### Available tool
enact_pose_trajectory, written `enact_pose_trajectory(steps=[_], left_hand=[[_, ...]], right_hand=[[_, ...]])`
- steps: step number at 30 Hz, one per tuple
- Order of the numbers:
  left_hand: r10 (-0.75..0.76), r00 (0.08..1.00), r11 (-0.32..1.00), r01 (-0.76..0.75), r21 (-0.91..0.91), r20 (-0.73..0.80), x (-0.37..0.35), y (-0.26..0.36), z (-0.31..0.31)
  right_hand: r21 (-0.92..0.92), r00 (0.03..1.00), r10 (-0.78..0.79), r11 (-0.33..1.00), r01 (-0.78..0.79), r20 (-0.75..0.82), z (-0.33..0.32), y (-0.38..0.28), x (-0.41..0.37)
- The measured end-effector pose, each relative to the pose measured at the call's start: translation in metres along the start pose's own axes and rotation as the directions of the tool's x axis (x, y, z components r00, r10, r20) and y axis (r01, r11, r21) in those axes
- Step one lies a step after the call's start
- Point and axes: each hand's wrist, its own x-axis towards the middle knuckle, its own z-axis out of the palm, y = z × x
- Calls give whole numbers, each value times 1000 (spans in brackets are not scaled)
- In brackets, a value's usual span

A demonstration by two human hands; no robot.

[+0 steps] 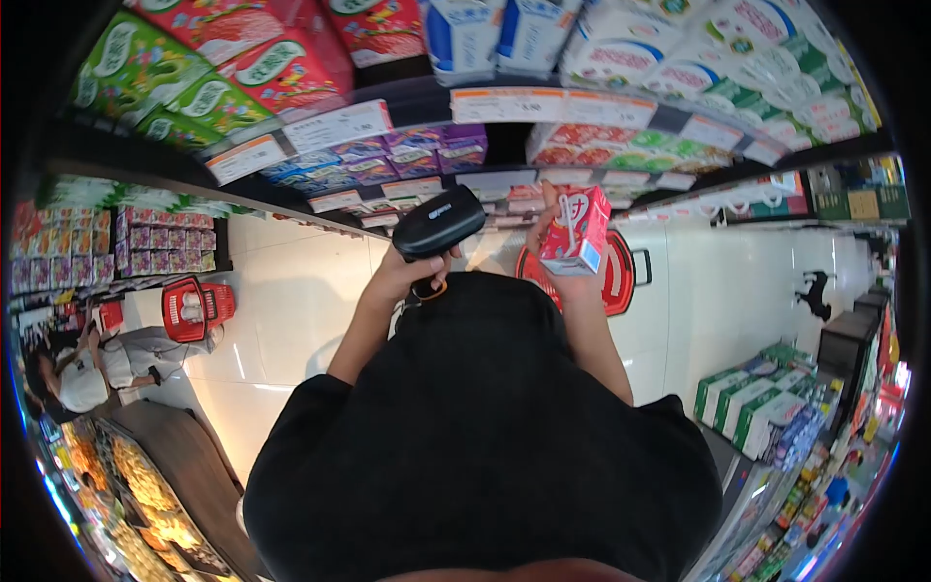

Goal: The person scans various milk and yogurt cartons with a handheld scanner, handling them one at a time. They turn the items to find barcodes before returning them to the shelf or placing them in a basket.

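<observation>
My left hand (395, 278) is wrapped round the grip of a black barcode scanner (439, 224), with an orange-edged strap loop hanging below it. The scanner head points up toward the shelves. In my right hand (577, 285) is a small pink drink carton (576, 233), tilted, with a wrapped white straw on its side. The fingers hold it from the left and from below. Beneath that hand, a red shopping basket (618, 274) is on the floor, partly hidden by my arm and the carton.
Shelves ahead hold red drink packs (272, 73), blue-and-white packs (464, 39) and purple cartons (436, 150), above price labels (339, 128). At left, a person (92, 373) is near another red basket (197, 308). A produce stand (165, 485) is lower left; stacked green-and-white boxes (752, 403) stand right.
</observation>
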Motion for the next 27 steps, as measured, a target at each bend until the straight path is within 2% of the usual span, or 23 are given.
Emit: enact_pose_trajectory(steps=[2,4,6,7,8,9,10,11,12,13,14,16,19,21,22,24,27], left_hand=[[-49,998,999,49,14,26,4,0,3],[-79,995,997,77,25,63,8,0,10],[-122,990,988,115,101,65,10,1,14],[-149,987,981,140,133,62,11,3,18],[-154,986,980,144,139,61,12,6,21],[-214,974,961,196,194,73,11,10,23],[-273,959,937,246,247,80,9,12,23],[-323,943,903,282,323,80,8,11,20],[-325,943,902,283,325,79,7,14,23],[-316,945,888,267,375,77,7,19,30],[-307,948,871,248,423,77,7,21,34],[-357,933,857,304,417,54,5,21,33],[-372,926,864,321,388,64,6,18,34],[-251,968,863,231,450,-16,8,19,43],[-249,968,862,230,451,-17,6,21,43],[-350,936,853,337,400,-43,4,24,43],[-361,932,843,344,413,-39,0,26,40]], right_hand=[[-28,999,-34,999,34,7,2,-1,-7],[-190,996,-85,978,90,35,5,-2,-8],[-306,996,-63,949,80,65,3,-7,-7],[-299,996,-67,950,84,67,-1,-9,-2],[-503,956,-282,817,282,77,-5,-8,2],[-674,870,-474,601,430,132,-8,-5,4],[-671,872,-473,606,427,128,-10,-4,3],[-738,777,-599,432,518,195,0,2,0],[-781,661,-697,237,578,278,9,6,-2],[-796,630,-709,163,583,316,14,5,-4],[-796,629,-710,162,583,316,16,4,-5],[-799,569,-688,-27,601,451,18,3,-7],[-808,578,-659,-78,584,481,22,6,-9],[-806,583,-654,-71,588,482,24,9,-9],[-803,582,-654,-68,591,484,24,11,-8],[-817,588,-658,-73,572,470,26,13,-8],[-828,588,-656,-102,551,472,25,12,-7]])
